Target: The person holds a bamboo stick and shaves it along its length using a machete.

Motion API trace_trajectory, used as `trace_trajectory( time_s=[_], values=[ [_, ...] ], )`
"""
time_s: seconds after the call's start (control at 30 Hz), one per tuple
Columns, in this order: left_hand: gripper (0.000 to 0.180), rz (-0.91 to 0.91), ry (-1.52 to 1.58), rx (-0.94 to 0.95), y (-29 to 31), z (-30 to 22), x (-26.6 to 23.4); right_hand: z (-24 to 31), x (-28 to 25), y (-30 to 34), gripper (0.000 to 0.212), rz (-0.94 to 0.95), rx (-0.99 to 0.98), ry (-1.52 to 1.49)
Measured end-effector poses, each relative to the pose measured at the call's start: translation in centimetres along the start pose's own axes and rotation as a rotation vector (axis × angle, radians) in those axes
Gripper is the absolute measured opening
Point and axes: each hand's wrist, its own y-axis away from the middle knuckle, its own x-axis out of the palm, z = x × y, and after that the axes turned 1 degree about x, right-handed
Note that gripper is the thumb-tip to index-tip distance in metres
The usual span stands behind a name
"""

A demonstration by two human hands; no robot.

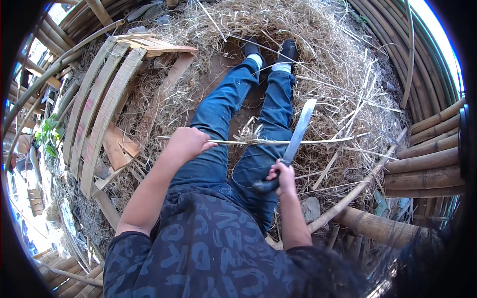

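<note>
My left hand (191,142) is closed round a thin bamboo strip (318,142), which lies crosswise above my thighs and sticks out on both sides. A tuft of curled shavings (250,133) clings to the strip near its middle. In my right hand (283,178) is the dark handle of a long knife (300,130). Its broad blade points up and away, tilted to the right, and crosses the strip in the picture; whether they touch I cannot tell. The handle's dark butt end shows to the left of my right fist.
My legs in blue jeans (213,111) stretch forward over a thick layer of shavings (333,59). A wooden slatted crate (102,107) stands at left. On the right lie stacked bamboo poles (422,166) and a long pole (355,191), with a grey stone (311,209) beside me.
</note>
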Motion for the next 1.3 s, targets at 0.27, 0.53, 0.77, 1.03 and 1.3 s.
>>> trace_trajectory(
  time_s=[0.27, 0.53, 0.77, 1.03, 1.3],
  values=[
    [0.049, -0.018, 0.011, -0.022, 0.7, 1.4, 0.6, 1.3, 0.0, 0.9, 0.019, 0.139, 0.057, 0.192],
    [0.043, -0.077, 0.032, 0.011, 0.1, 1.8, 1.8, -0.5, 0.7, 2.2, 0.018, 0.180, 0.115, 0.378],
    [0.030, -0.304, -0.040, 0.070, 0.2, 1.0, 3.0, -1.3, 0.7, 0.0, 0.016, -0.070, -0.034, 0.066],
    [0.027, -0.427, -0.019, -0.047, 1.5, 1.4, 1.8, 1.7, -1.4, -0.6, 0.015, 0.087, -0.012, 0.212],
    [0.029, -0.428, -0.022, -0.117, 0.8, 0.8, 2.0, -1.5, 0.2, 0.1, 0.019, 0.045, 0.025, 0.219]
  ],
)
